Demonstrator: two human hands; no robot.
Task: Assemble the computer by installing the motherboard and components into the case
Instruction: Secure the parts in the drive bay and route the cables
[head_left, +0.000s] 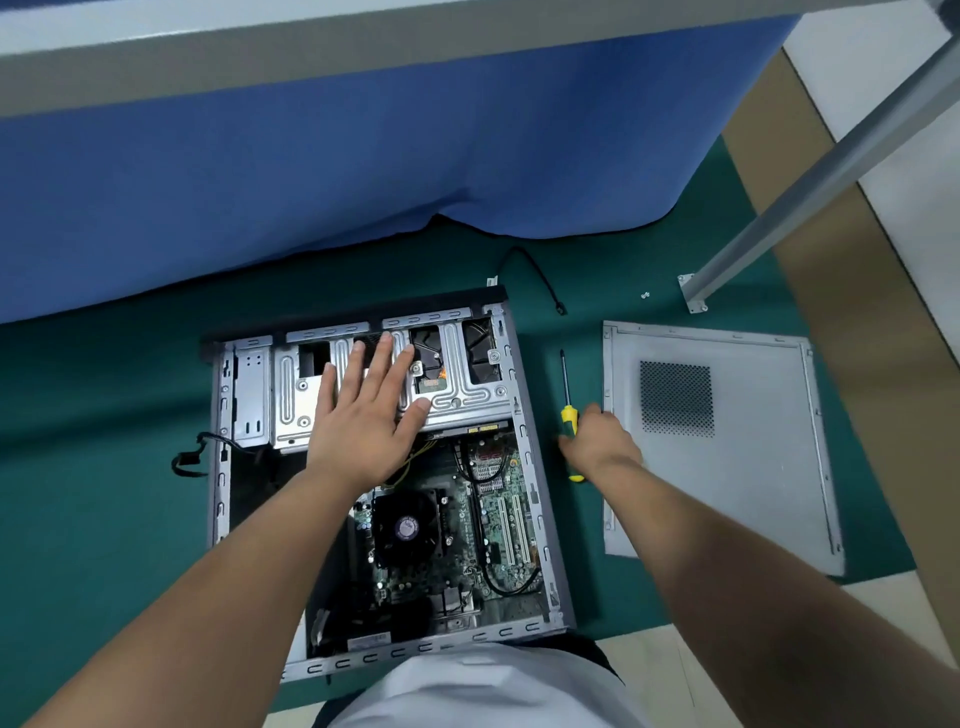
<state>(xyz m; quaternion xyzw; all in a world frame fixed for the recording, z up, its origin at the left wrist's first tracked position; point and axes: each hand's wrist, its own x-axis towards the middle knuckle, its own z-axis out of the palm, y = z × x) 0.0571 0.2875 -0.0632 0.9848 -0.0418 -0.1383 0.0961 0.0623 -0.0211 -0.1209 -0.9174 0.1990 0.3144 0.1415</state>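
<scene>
The open grey steel computer case (535, 467) lies flat on the green floor mat (104, 415). The left hand (363, 410) presses flat on the silver drive cage (467, 395). The right hand (597, 441), immediately right of the case, grips the yellow-handled screwdriver (568, 415), shaft pointing away.

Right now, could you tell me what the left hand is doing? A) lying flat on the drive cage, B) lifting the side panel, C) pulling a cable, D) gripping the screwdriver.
A: the left hand lies flat, fingers spread, on the drive cage inside the case, while the right hand is at the screwdriver.
</scene>
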